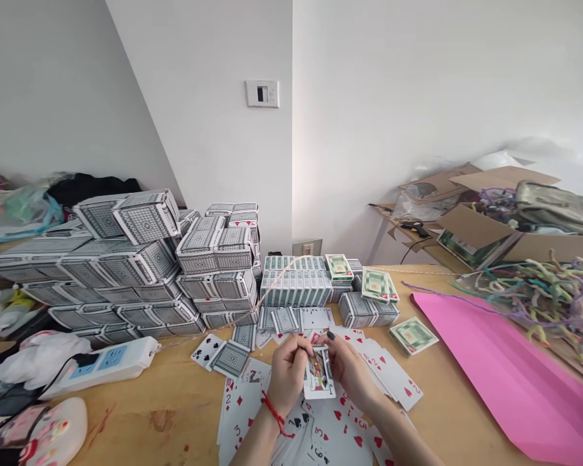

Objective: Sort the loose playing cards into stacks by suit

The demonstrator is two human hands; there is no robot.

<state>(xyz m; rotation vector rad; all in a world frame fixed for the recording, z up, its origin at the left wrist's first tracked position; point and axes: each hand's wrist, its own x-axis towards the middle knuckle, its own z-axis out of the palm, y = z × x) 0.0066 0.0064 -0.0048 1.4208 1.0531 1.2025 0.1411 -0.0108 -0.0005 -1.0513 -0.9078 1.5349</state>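
Jack, face up, held just above the loose cards that spread across the near part of the table. I expect it to weigh almost nothing: thin, springy, a little slick from its coating, easy to bend and quick to crease if I squeeze hard. The loose cards below overlap one another, so I would lift any of those by a free edge or corner; pressing down flat would likely just make them slide.

My left hand, the one with the red string at the wrist, pinches the jack along its left side, thumb toward the face. My right hand grips the upper right edge. Whether more cards sit behind it I cannot tell. Edges are the right place to hold: light pressure, both sides, no push on the middle.

Beyond the hands lie face-down cards and, to the right, a green pack beside the pink sheet. Farther back I see a row of packs, then tall stacks of bundled cards on the left. A wall panel is mounted behind.
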